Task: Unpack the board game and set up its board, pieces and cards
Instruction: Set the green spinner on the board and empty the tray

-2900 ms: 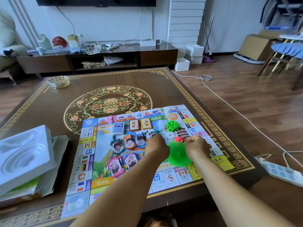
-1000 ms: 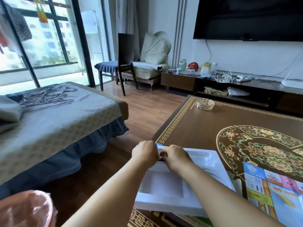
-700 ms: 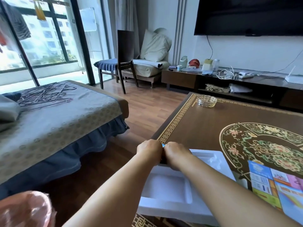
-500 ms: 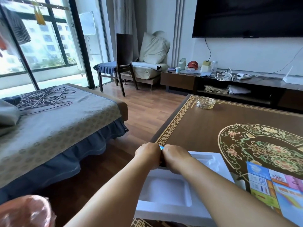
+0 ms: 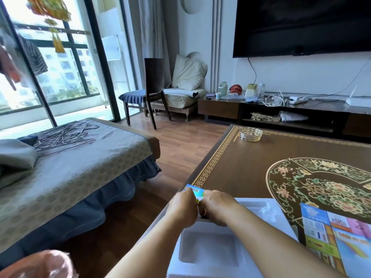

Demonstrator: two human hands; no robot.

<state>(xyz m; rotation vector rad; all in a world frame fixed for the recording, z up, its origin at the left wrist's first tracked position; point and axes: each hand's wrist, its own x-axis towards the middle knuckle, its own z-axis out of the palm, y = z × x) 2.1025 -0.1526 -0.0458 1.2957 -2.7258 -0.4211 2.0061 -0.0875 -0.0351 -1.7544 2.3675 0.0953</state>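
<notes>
My left hand (image 5: pixel 183 207) and my right hand (image 5: pixel 217 206) meet knuckle to knuckle over the far edge of the white plastic tray insert (image 5: pixel 208 251). Between them they grip a small colourful pack (image 5: pixel 195 192), blue and green, which sticks out beyond the fingers; most of it is hidden. The tray lies at the left corner of the ornate brown table (image 5: pixel 245 163). A corner of the game board (image 5: pixel 339 239) shows at the lower right.
A glass ashtray (image 5: pixel 251 134) sits at the table's far left corner. To the left stand a bed with wire hangers (image 5: pixel 66 135), a dark chair (image 5: pixel 148 91) and wooden floor. A TV cabinet (image 5: pixel 291 115) runs behind the table. A pink plastic bag (image 5: pixel 38 265) lies at the lower left.
The view swung from the board to the tray at the table's left corner. Both hands left the green piece and now hold a small pack, which now shows more beyond the fingers.
</notes>
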